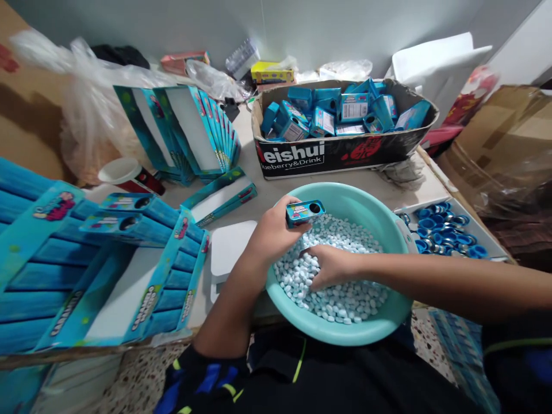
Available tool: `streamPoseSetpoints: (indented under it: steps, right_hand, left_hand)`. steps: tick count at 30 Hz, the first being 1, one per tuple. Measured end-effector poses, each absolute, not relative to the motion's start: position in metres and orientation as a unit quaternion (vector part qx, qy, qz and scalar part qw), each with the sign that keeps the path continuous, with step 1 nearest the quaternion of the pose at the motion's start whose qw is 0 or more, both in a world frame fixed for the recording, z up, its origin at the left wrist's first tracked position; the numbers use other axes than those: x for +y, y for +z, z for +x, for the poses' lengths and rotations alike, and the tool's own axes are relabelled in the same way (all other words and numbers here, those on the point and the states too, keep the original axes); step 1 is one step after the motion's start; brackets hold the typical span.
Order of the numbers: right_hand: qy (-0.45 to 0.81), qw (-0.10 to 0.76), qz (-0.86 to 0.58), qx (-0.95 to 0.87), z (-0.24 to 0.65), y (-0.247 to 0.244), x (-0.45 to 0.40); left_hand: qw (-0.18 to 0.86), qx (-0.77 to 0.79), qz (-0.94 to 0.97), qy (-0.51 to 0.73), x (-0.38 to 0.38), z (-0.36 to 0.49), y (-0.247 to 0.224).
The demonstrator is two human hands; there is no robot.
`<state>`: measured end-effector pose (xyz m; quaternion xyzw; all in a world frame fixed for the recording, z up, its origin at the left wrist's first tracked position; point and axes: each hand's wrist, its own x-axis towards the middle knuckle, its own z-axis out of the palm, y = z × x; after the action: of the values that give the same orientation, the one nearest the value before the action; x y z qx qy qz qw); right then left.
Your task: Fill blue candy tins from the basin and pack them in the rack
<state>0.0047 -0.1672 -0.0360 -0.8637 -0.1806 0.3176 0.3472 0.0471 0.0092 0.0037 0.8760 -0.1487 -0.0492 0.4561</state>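
My left hand [272,229] is closed around a small blue candy box [305,213]. The box is held over the left side of a turquoise basin [336,336], and a round dark hole shows in its near-facing end. Pale blue-white tablet candies [345,299] fill the bottom of the basin. My right hand [330,267] reaches into them from the right, its thumb and forefinger curved around a handful. The other fingertips are hidden among the candies. The box is just above and left of my right hand.
Behind the basin stands a black carton [345,158] of small blue boxes. A white tray [495,253] at right holds several blue-and-silver caps. Display cartons [146,287] with blue boxes fill the left. A white scale-like device [230,247] and a paper cup [129,175] stand nearby.
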Motion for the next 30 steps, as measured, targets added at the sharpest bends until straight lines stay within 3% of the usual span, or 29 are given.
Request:
streamPoseSetpoints:
  steps: [3, 11, 17, 23, 30]
  right_hand:
    - [0.297, 0.377, -0.857, -0.190, 0.012, -0.024, -0.174]
    - [0.140, 0.645, -0.744, -0.105, 0.009, 0.006, -0.200]
    - [0.014, 0.772, -0.633, -0.053, 0.024, 0.019, -0.189]
    - [0.013, 0.844, -0.536, 0.015, 0.051, 0.010, -0.173]
    - [0.010, 0.837, -0.546, -0.022, 0.043, 0.001, -0.172]
  left_hand:
    - [0.435, -0.149, 0.887, -0.050, 0.009, 0.046, 0.004]
    - [0.419, -0.190, 0.887, -0.025, 0.006, 0.051, 0.000]
    - [0.362, -0.284, 0.883, -0.092, 0.008, 0.048, 0.002]
    - [0.357, -0.285, 0.885, -0.085, 0.010, 0.046, -0.002]
    - [0.312, -0.261, 0.909, -0.093, 0.006, 0.046, -0.004]
